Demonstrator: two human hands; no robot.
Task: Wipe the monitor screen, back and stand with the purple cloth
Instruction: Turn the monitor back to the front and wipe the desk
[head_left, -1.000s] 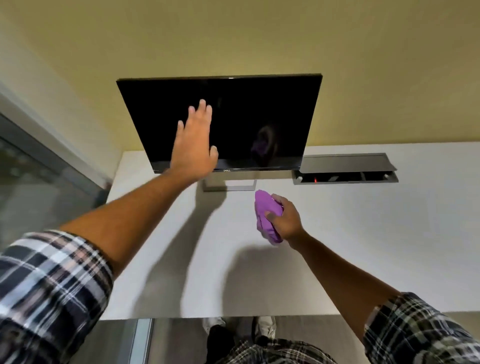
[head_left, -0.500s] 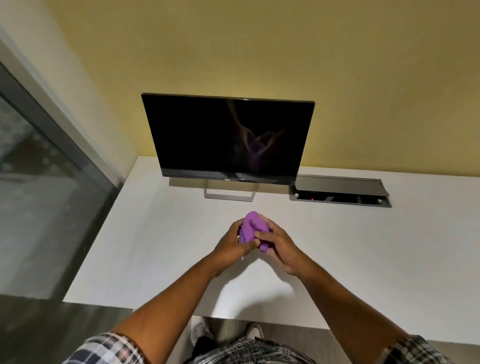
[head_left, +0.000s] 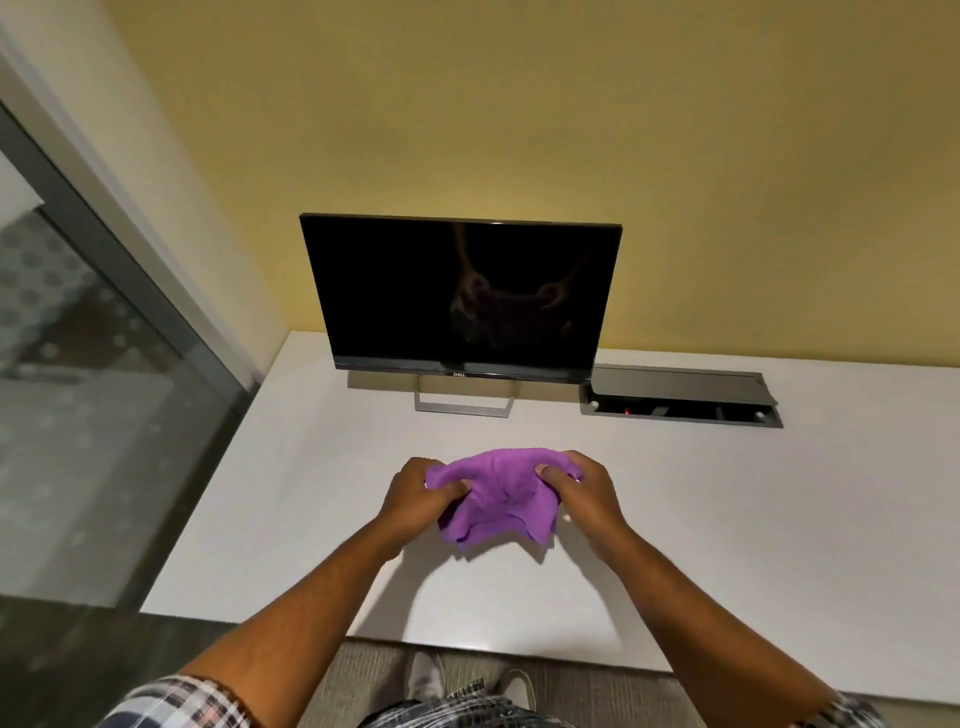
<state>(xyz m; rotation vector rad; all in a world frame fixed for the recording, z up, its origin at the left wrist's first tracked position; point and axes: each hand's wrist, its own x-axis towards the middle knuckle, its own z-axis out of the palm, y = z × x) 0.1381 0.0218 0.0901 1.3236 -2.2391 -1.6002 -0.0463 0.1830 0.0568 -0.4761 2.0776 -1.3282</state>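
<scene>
A black monitor (head_left: 457, 296) with a dark screen stands on its thin silver stand (head_left: 462, 408) at the back of the white desk (head_left: 727, 519), against the yellow wall. Well in front of it, above the desk, the purple cloth (head_left: 501, 493) is stretched out between both hands. My left hand (head_left: 415, 491) grips its left edge and my right hand (head_left: 584, 486) grips its right edge. The cloth's lower part hangs loose. The monitor's back is hidden.
A grey cable box with a raised lid (head_left: 680, 397) is set into the desk right of the monitor. A glass partition with a grey frame (head_left: 104, 338) runs along the left. The desk's front edge is close to my legs.
My left hand left the screen and joined the right at the cloth. The bunched cloth is now pulled open between both hands. My view has drawn back from the monitor.
</scene>
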